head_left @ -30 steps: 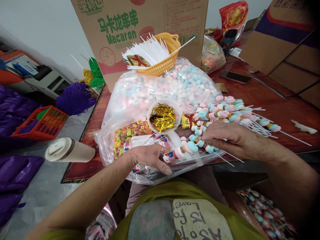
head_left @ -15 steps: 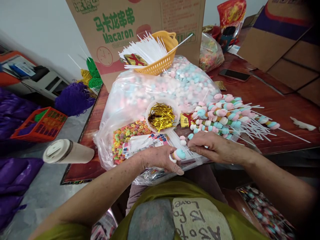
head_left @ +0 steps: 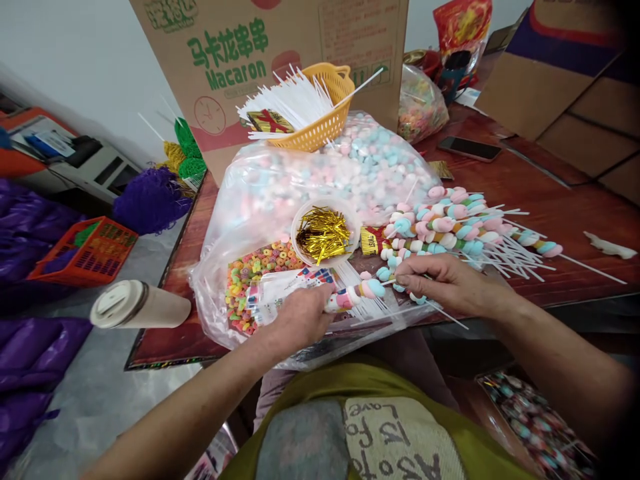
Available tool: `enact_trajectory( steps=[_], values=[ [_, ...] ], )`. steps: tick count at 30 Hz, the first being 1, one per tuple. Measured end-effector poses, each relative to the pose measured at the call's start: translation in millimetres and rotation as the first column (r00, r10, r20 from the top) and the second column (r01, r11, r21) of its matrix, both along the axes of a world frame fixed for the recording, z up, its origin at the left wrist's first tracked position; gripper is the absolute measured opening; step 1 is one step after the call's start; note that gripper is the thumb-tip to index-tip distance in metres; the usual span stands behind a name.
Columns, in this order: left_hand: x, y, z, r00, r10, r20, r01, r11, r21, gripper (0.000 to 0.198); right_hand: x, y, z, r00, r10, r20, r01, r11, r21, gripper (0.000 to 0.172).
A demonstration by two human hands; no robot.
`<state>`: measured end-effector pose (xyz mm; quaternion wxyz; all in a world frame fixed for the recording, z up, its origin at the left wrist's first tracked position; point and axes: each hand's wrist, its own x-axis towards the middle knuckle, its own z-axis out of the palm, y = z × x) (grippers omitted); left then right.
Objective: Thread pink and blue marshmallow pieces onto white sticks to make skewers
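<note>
Fingers of the right hand [head_left: 445, 283] pinch a candy skewer [head_left: 373, 289]; left hand [head_left: 300, 319] fingers grip its wrapper sleeve [head_left: 280, 297], pile of skewers [head_left: 460, 227] just beyond.

Pastel marshmallow skewer [head_left: 361, 292] lying nearly level over clear bag, stick end pointing right, sleeve covering left end.

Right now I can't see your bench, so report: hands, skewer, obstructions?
Left hand gripping marshmallow skewer at its wrapped end. Right hand pinching its stick. Finished skewers piled just beyond.
</note>
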<state>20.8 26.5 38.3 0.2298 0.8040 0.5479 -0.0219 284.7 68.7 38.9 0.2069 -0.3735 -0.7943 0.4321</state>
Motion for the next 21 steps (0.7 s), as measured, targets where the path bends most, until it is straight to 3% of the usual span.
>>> enact_trajectory(
  steps=[2, 4, 7, 10, 12, 17, 19, 21],
  values=[
    [-4, 1, -2.6, 0.973, -0.005, 0.231, 0.054, 0.977, -0.208, 0.025, 4, -1, 3.1, 0.997, 0.068, 0.020, -0.071, 0.987, 0.146, 0.029],
    [-7, 5, -1.6, 0.901, 0.033, 0.433, 0.150, 0.911, -0.383, 0.031, 6, -3, 8.4, 0.992, 0.120, 0.039, -0.126, 0.951, 0.283, 0.023],
    [-6, 10, 5.0, 0.824, 0.097, 0.558, 0.224, 0.849, -0.478, 0.036, 5, -7, 15.3, 0.987, 0.155, 0.039, -0.157, 0.892, 0.425, 0.017],
    [-2, 13, 12.4, 0.841, 0.065, 0.537, 0.229, 0.856, -0.464, 0.036, 3, -8, 18.3, 0.982, 0.183, 0.032, -0.175, 0.845, 0.505, 0.013],
    [0, 15, 15.2, 0.876, 0.070, 0.476, 0.225, 0.816, -0.533, 0.036, 3, -8, 21.2, 0.983, 0.177, 0.046, -0.171, 0.800, 0.575, 0.012],
    [2, 15, 13.2, 0.871, 0.214, 0.442, 0.256, 0.570, -0.781, 0.032, 3, -5, 37.4, 0.971, 0.173, 0.165, -0.238, 0.634, 0.736, 0.018],
    [3, 14, 10.7, 0.846, 0.264, 0.464, 0.292, 0.497, -0.817, 0.037, 1, -5, 41.1, 0.966, 0.182, 0.185, -0.258, 0.607, 0.752, 0.019],
    [4, 13, 8.3, 0.819, 0.306, 0.485, 0.319, 0.461, -0.828, 0.041, 0, -4, 39.6, 0.962, 0.190, 0.198, -0.273, 0.610, 0.743, 0.019]
  ],
)
